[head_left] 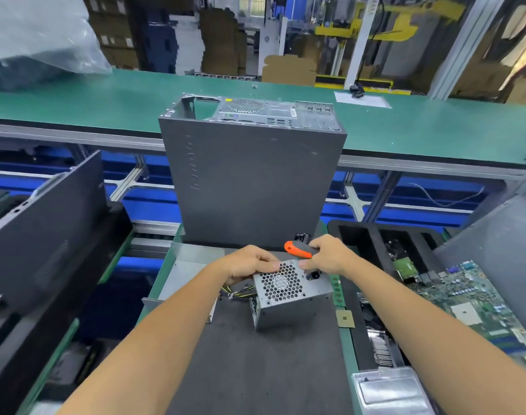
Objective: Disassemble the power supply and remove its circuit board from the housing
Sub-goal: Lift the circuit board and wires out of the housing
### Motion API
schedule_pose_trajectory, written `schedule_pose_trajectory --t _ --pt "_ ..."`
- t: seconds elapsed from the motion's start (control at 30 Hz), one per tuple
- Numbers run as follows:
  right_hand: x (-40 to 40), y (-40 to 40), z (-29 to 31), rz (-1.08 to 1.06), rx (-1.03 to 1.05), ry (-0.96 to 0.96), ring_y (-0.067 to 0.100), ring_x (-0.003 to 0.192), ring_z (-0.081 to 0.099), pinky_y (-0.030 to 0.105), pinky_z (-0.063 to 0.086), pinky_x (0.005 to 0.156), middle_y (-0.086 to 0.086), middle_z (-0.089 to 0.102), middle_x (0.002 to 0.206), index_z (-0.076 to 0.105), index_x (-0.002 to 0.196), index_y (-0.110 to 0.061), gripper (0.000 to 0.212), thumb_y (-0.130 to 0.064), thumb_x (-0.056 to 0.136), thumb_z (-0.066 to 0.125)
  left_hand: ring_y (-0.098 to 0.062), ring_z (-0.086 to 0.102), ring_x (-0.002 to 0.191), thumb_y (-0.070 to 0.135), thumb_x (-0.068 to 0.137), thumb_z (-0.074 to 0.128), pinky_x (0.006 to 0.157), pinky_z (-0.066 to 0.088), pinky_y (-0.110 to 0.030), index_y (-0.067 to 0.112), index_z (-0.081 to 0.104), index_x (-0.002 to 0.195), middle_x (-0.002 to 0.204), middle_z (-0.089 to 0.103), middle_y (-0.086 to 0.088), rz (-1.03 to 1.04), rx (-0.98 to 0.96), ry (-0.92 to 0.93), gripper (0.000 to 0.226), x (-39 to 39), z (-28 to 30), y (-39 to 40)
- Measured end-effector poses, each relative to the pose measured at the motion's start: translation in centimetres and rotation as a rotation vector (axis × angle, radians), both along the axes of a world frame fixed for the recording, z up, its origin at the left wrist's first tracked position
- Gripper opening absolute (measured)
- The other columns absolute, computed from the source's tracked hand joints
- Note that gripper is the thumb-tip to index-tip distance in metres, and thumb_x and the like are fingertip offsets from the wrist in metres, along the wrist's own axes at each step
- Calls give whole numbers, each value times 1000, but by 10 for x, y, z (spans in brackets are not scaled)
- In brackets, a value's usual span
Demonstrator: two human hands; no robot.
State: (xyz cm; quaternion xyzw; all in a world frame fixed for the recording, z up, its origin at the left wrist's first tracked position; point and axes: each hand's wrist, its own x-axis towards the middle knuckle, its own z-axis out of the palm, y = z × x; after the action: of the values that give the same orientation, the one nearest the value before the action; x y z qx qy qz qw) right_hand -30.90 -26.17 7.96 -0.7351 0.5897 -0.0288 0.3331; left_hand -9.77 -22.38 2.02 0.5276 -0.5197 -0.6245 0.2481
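One power supply (288, 292) — one screwdriver (297, 249).

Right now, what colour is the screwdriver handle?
Orange and grey, seen in the head view: the screwdriver is held in the right hand.

I see a bright, evenly lit wide-angle view, soft throughout, edges bowed, background blocky, with only faint shadows.

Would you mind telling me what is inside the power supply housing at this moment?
Through the power supply housing's honeycomb grille only a fan hub shows faintly. Yellow and black cables emerge at its left. The circuit board is hidden by the closed metal walls and the left hand.
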Motion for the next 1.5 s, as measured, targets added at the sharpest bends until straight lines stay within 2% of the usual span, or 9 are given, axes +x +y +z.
schedule_pose_trajectory --t 0.13,0.3,0.4,0.6,0.8,1.03,1.13,1.33,1.5 --pt "2 -3 1 -22 24 120 20 67 52 28 36 61 8 56 70 44 64 -11 39 -27 83 74 -26 61 97 7 89 62 93 48 -36 1 68 108 107 67 -19 166 3 82 20 11 -11 3" --pt "2 -4 -1 -15 43 130 20 63 44 29 30 58 4 45 65 40 63 -13 42 -28 84 73 -24 56 78 12 84 69 82 49 -35 5 75 83 85 68 -14 236 54 137 9 22 -19 8" --pt "3 -7 -3 13 44 137 19 64 48 28 34 60 4 53 70 43 66 -15 38 -30 85 72 -24 51 77 16 81 71 74 50 -32 2 68 79 83 60 -14 245 73 132 15 21 -21 5" --pt "3 -8 -6 32 27 152 16 58 45 27 33 56 1 49 64 43 65 -16 38 -31 84 72 -10 57 56 15 88 63 65 50 -24 19 58 42 57 61 5 243 116 120 47 16 -27 1" --pt "3 -8 -6 15 56 125 17 56 46 26 35 57 4 51 65 46 71 -11 29 -22 82 71 -19 68 79 15 87 63 74 54 -29 11 59 68 88 72 -10 257 123 97 20 13 -21 0" --pt "8 -9 0 69 -67 163 15 57 47 27 35 54 0 53 67 59 76 -13 20 -29 77 70 -21 66 79 10 84 61 78 56 -33 2 63 89 89 70 -12 284 165 95 10 14 -18 -1" --pt "19 -11 9 40 -172 43 14 52 44 27 33 52 -4 47 60 46 64 -19 31 -34 77 70 -26 64 79 3 83 58 80 57 -38 2 58 81 83 62 -12 323 217 195 3 17 -15 0" --pt "40 -7 7 115 -140 51 17 49 41 27 31 51 -1 45 58 40 61 -15 33 -22 80 66 -30 68 86 7 94 44 81 56 -39 0 59 94 95 66 -17 393 275 390 16 13 -21 7" --pt "43 -5 -6 185 -35 51 17 56 46 30 35 59 0 51 65 45 68 -14 33 -29 83 70 -14 68 87 -3 94 40 82 54 -29 11 60 117 100 71 -4 180 220 391 33 19 -29 21"
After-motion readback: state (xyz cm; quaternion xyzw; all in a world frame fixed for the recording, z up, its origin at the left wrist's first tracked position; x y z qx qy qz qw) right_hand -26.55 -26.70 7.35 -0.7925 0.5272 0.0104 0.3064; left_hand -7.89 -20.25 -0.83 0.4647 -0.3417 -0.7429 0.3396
